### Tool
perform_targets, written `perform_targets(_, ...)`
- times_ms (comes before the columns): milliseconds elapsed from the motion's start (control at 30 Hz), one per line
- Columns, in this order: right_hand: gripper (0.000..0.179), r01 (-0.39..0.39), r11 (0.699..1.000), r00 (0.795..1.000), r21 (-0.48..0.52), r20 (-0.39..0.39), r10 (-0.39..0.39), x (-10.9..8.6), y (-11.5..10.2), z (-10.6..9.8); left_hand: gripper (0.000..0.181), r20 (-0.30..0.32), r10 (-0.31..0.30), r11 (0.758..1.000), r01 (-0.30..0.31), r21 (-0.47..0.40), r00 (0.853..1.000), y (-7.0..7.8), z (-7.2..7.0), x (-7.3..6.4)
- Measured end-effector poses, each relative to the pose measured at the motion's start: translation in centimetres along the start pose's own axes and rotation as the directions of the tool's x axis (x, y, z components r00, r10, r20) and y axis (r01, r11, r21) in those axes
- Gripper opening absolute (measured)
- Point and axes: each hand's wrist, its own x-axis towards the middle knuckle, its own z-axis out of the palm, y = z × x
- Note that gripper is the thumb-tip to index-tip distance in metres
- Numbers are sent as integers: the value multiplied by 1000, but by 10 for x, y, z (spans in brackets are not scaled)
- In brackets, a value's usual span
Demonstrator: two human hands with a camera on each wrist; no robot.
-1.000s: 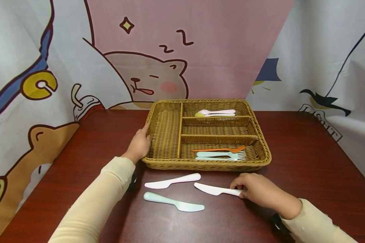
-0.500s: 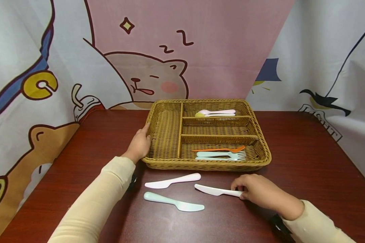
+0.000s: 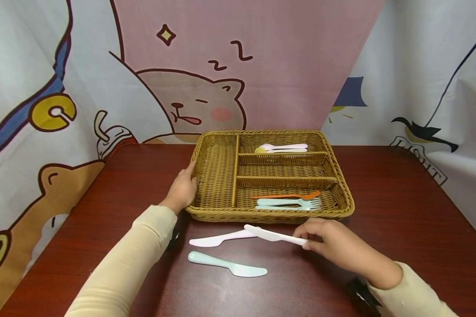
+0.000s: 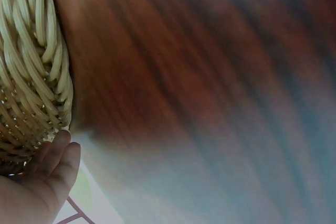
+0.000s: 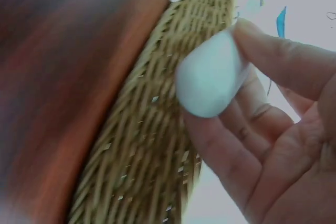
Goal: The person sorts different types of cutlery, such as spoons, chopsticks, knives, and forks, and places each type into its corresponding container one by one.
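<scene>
Long sleeves of pale cream cloth are worn, the left sleeve (image 3: 120, 268) softly creased, the right sleeve (image 3: 414, 295) ended by a loose cuff. Beneath the right wrist an angular black object (image 3: 362, 293) is seen; at the left, a black piece (image 3: 175, 237) is partly hidden. The left hand (image 3: 181, 189) and right hand (image 3: 336, 244) are bare.

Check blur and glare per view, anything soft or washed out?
Head: mostly crisp, soft glare on the table below the pale green knife; left wrist: basket weave reads clearly, table smeared with pale haze toward the bottom; right wrist: white knife soft-edged, table blurred, backdrop washed out.
</scene>
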Motion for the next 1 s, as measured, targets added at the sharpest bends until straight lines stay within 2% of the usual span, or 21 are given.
perform_targets(267,24,-24,996,993,81,-111,33,17,-15,-5,56,-2,4,1000,-4,-10,1000,-1,0,0)
perform_targets(467,21,-58,984,986,170,-142,83,33,-23,-4,56,2,7,1000,-7,-6,1000,-1,1,-1)
perform_targets(700,19,-96,933,981,348,-125,148,56,-31,1,57,2,3,1000,-3,-8,1000,0,1,-2)
perform_targets(1000,20,-129,880,963,457,-153,220,82,-41,3,57,3,3,1000,-3,-6,1000,0,0,-3)
